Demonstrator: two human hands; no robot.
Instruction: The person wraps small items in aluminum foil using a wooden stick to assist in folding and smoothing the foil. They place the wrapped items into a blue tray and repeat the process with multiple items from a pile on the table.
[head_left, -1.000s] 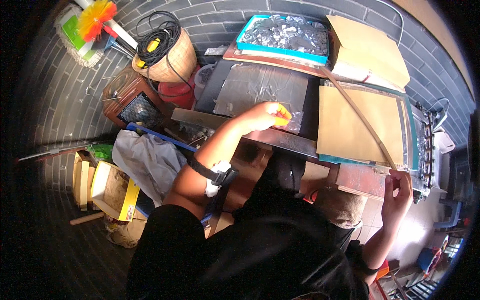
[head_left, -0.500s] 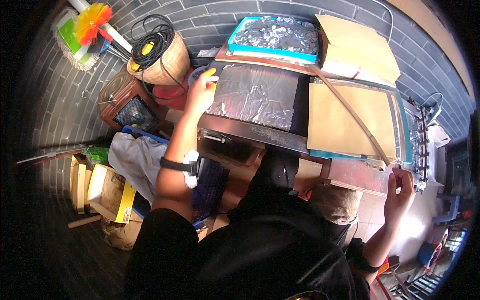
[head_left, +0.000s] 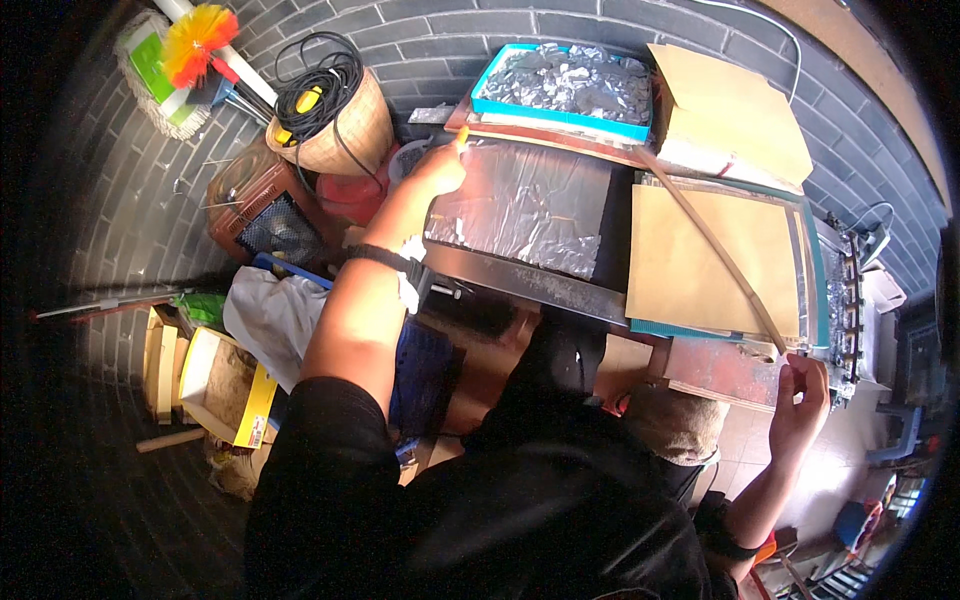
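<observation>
My left hand reaches to the far left corner of a wrinkled silvery foil sheet on the bench. One finger with a yellow covering on its tip is stretched out at the sheet's corner. The other fingertips are hidden. At the near right, my right hand is closed, its fingers curled and its thumb near them. They are right by the near end of a thin wooden strip. Whether they grip it I cannot tell. The strip lies aslant over a stack of tan paper sheets.
Behind the foil stands a blue tray of silvery scraps, beside another tan paper stack. Coiled black cable sits on a woven basket at the left. Below are white cloth and a yellow box.
The view has shifted a little. My left hand has moved right to the foil's far corner. My right hand has come slightly closer to the strip's end; the strip rests where it was.
</observation>
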